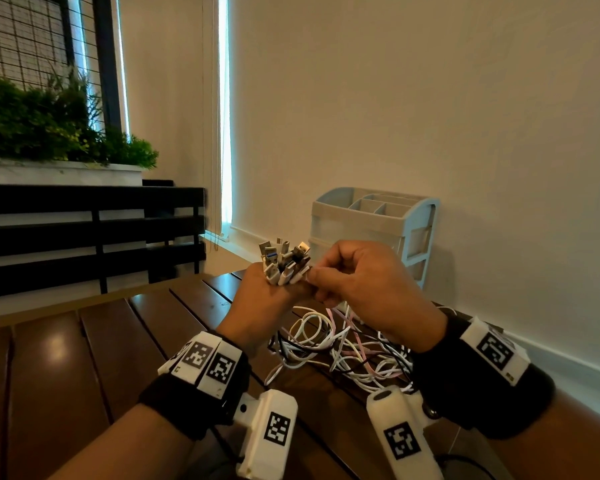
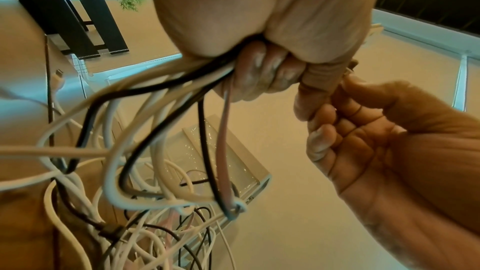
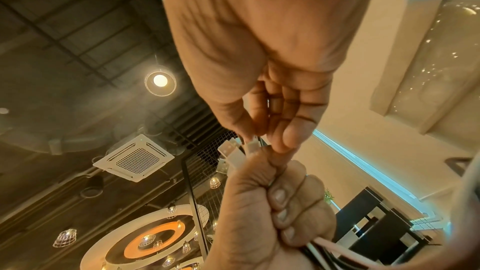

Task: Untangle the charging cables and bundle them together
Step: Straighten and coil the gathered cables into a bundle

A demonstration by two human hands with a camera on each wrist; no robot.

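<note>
While the connector ends (image 1: pixel 284 263) are fanned upward from the fist, white, black and pink charging cables (image 1: pixel 343 344) are gripped by the left hand (image 1: pixel 260 299), trailing down in loops onto the desk (image 1: pixel 84 358). One plug is pinched between right hand (image 1: pixel 368 282) fingers (image 3: pixel 293 137).
</note>
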